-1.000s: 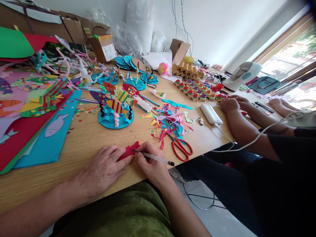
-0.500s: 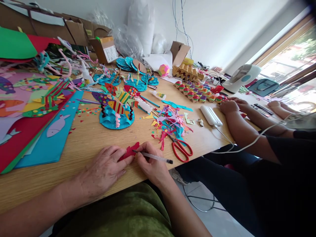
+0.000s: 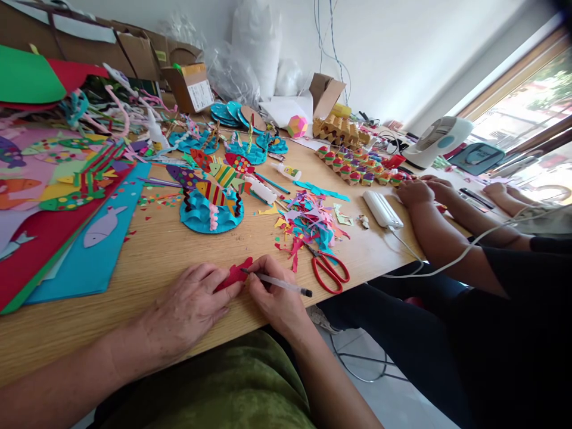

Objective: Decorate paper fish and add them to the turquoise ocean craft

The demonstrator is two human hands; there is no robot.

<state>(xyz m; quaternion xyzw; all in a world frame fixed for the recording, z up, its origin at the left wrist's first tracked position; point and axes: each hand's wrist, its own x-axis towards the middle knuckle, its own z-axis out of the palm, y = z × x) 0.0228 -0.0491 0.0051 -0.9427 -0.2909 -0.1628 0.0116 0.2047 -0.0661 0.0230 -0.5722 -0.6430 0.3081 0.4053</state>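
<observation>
A small red paper fish [image 3: 233,274] lies on the table near its front edge. My left hand [image 3: 190,307] grips its left end, the fingers closed around the paper. In my right hand [image 3: 274,298] is a pen [image 3: 281,285] with a clear barrel and a black end cap, its dark tip touching the fish. Fingers of both hands hide parts of the paper's edges. To the right of my right hand rest red-handled scissors [image 3: 329,271], beside a heap of coloured paper scraps [image 3: 313,217].
Blue wavy paper stand [image 3: 187,221] with decorated fish is ahead of my hands. Stacked coloured sheets [image 3: 96,268] lie left, cardboard boxes [image 3: 190,86] behind. On the right are a white power strip [image 3: 382,208], its cable, and a co-worker's arms [image 3: 429,223] near painted egg cartons [image 3: 344,167].
The pen has tilted very slightly in my right hand, its tip still on the fish. Otherwise both hands and the things around stay where they were.
</observation>
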